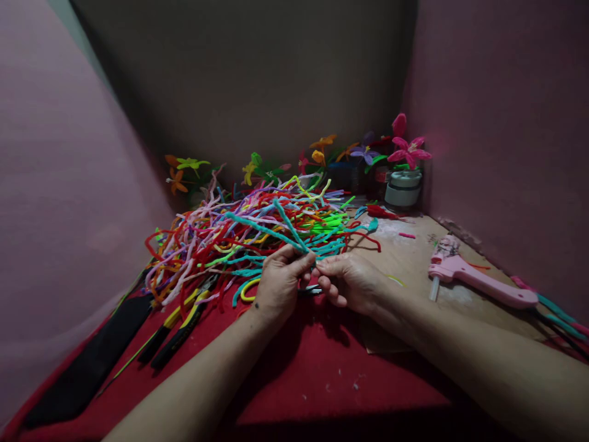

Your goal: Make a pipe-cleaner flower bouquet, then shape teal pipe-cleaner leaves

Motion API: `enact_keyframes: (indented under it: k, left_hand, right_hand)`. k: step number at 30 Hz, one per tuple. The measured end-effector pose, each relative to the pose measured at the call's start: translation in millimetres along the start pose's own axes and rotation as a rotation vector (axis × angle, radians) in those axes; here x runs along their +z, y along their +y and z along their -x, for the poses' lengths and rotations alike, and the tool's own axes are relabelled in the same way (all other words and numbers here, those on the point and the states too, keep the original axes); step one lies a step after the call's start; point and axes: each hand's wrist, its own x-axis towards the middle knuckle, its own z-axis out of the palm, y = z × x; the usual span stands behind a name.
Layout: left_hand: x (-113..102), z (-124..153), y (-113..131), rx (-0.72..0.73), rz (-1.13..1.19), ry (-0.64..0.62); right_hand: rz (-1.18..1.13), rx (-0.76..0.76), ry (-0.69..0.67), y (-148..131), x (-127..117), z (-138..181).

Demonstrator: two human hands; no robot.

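My left hand is closed on a teal pipe cleaner, whose two arms spread in a V up and away from my fingers. My right hand meets it, thumb and forefinger pinched at the lower end of the same pipe cleaner; the exact spot between the fingertips is mostly hidden. Just beyond both hands lies a large tangled heap of pipe cleaners in many colours. Partly behind my left hand shows a yellow scissor-like handle loop.
Pliers with yellow and black handles and a black strip lie left on the red cloth. A pink glue gun rests on a board at right. Pipe-cleaner flowers stand along the back wall, some by a pale jar.
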Motion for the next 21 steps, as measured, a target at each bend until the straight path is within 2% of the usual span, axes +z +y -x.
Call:
enact_keyframes:
  k: [4, 7, 9, 17, 21]
  left_hand:
    - [-0.8, -1.1, 2.3, 0.020, 0.014, -0.009]
    - [-2.0, -3.5, 3.4, -0.042, 0.070, 0.012]
    - [-2.5, -4.1, 3.5, -0.070, 0.087, 0.014]
    - [-4.1, -1.8, 2.1, -0.099, 0.044, -0.061]
    - [-1.1, -0.2, -1.5, -0.060, 0.032, -0.020]
  right_hand:
    - [0.135, -0.117, 0.021, 1.1, 2.3, 2.9]
    - [0.354, -0.282, 0.151, -2.4, 3.9, 5.5]
    - [0.480, -0.333, 0.234, -5.8, 4.7, 7.2]
    - [0.616, -0.294, 0.218, -7.3, 5.6, 9.5]
    - [0.572, -0.343, 0.232, -3.7, 7.3, 8.9]
